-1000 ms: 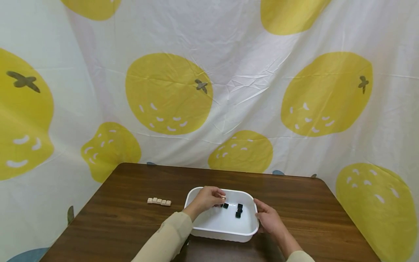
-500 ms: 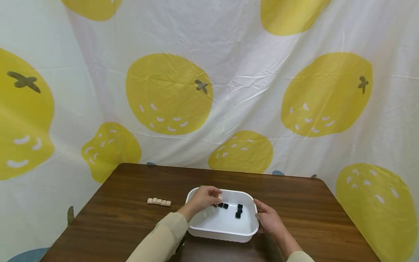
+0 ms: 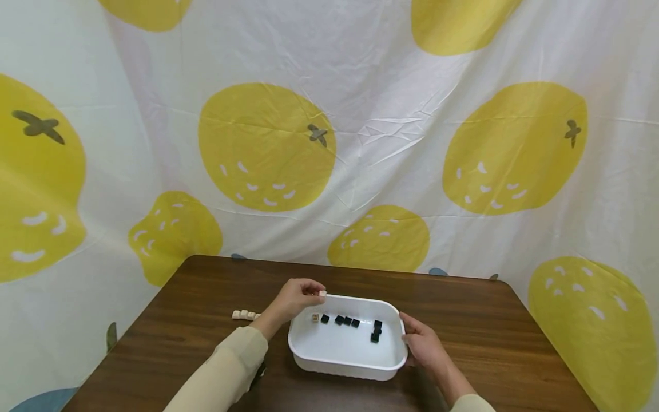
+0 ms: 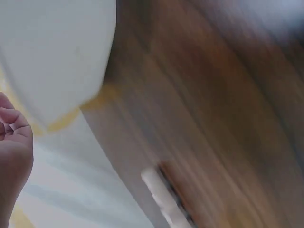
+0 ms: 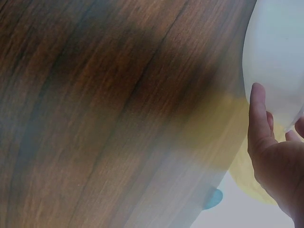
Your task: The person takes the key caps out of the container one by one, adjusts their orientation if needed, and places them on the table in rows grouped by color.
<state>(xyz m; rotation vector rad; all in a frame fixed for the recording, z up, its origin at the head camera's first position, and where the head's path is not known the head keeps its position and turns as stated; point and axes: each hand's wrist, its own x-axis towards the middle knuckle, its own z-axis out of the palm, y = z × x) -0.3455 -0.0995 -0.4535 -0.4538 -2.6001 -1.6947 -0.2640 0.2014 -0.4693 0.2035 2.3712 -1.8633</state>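
My left hand (image 3: 296,298) pinches a small cream keycap (image 3: 322,293) between thumb and fingertips, over the far left rim of a white plastic tray (image 3: 340,361). Inside the tray, several black keycaps (image 3: 347,321) form a loose row, with one tan keycap (image 3: 316,318) at its left end. More black keycaps (image 3: 375,337) cluster by the right side. My right hand (image 3: 426,343) holds the tray's right rim, its fingers along the outer wall (image 5: 273,57). The left wrist view shows the left hand (image 4: 14,137) only in part, with the keycap out of sight.
Left of the tray, a row of cream keycaps (image 3: 244,314) lies on the dark wooden table (image 3: 170,343), partly hidden by my left wrist. A white curtain (image 3: 381,143) with yellow fruit prints hangs behind the table's far edge.
My left hand has moved left and up from the tray's inside to its far left rim, carrying the cream keycap. The tan keycap and row are uncovered. My right hand stays put.
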